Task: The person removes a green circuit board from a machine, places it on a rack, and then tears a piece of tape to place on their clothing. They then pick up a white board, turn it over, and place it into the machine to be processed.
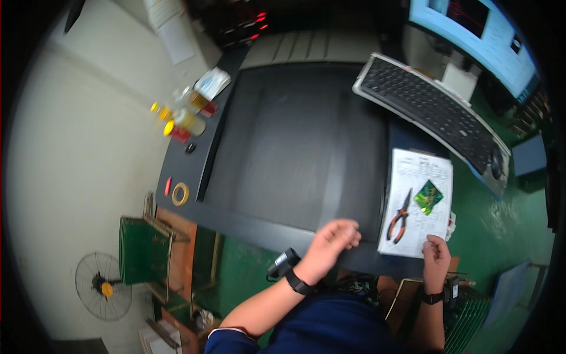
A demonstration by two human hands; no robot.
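Note:
My left hand [337,241] hangs over the front edge of a black conveyor belt [295,147], its fingers curled together and nothing showing in them. At the lower right corner of a stack of printed sheets [410,177], my right hand [436,255] is closed, with its fingertips close to the paper; whether they touch it I cannot tell. On the sheets lie long-nose pliers [399,218] with black and orange handles. Beside them rests a small shiny green packet [428,197].
A keyboard [430,106] and mouse [496,163] sit on a raised tray below a monitor [477,35]. Several yellow-capped bottles [190,121], a tape roll [180,194] and a red marker-like stick [168,186] line the left ledge. A fan [105,287] stands lower left.

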